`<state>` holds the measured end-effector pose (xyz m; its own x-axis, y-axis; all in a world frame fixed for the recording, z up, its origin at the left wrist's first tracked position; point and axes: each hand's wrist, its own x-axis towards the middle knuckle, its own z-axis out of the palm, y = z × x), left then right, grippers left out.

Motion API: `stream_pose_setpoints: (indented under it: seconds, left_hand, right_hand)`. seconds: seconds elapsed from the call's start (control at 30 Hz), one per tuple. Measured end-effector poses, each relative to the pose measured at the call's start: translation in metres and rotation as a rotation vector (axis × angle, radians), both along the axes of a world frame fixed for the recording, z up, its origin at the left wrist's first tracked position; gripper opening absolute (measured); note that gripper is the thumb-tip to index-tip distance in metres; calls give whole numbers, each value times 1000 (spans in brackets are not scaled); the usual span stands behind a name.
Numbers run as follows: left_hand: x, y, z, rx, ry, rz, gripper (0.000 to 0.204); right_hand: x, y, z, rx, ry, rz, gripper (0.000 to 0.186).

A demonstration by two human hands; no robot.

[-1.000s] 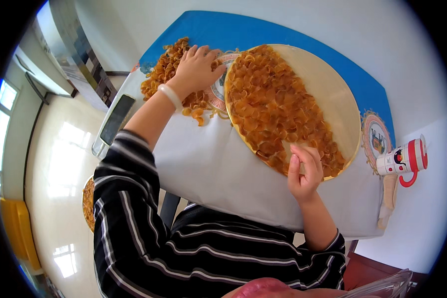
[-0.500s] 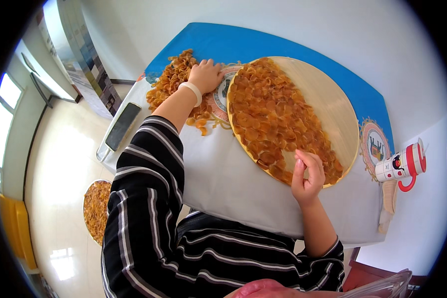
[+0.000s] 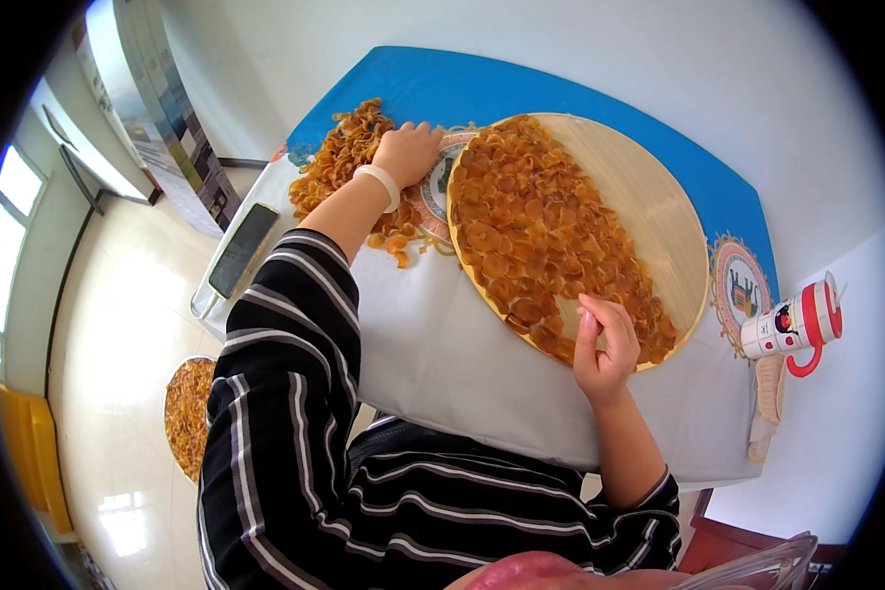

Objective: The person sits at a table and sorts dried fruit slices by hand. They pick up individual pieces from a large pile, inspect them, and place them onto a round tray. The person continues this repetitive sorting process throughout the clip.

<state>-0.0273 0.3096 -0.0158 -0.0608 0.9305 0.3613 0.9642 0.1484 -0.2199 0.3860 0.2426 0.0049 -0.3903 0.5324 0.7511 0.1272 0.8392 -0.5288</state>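
My left hand (image 3: 408,155), with a pale band on its wrist, rests palm down on the table at the right side of a loose pile of amber-brown dried slices (image 3: 342,162). Its fingers point away and slightly apart, with no slice visible in them. My right hand (image 3: 607,344) hovers over the near rim of a large round woven tray (image 3: 649,187). Thumb and fingers are drawn together in a pinch; whatever lies between the tips is too small to make out. Overlapping slices (image 3: 551,226) cover the tray's left and near part, with a small bare patch beside my right fingertips.
The table has a grey and blue cloth (image 3: 442,339). A phone (image 3: 243,251) lies at its left edge. At the right edge are a white cup with red lid and handle (image 3: 792,320) and a beige strip (image 3: 769,388). Another slice-filled round tray (image 3: 189,408) is low at left.
My right hand has shifted very slightly left, still pinched over the same bare patch. My left hand stays by the pile. The whole view has moved a little.
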Motion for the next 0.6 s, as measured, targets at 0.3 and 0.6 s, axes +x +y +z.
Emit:
stream_pose_setpoints:
  seconds: [0.3,0.6]
  left_hand:
    - [2,-6,1,9,-10,59,24]
    - [-5,-23,26,350,-427,181,32]
  right_hand:
    - [0,1,0,6,16,15,21]
    - [-2,1,0,-11,38,31,21]
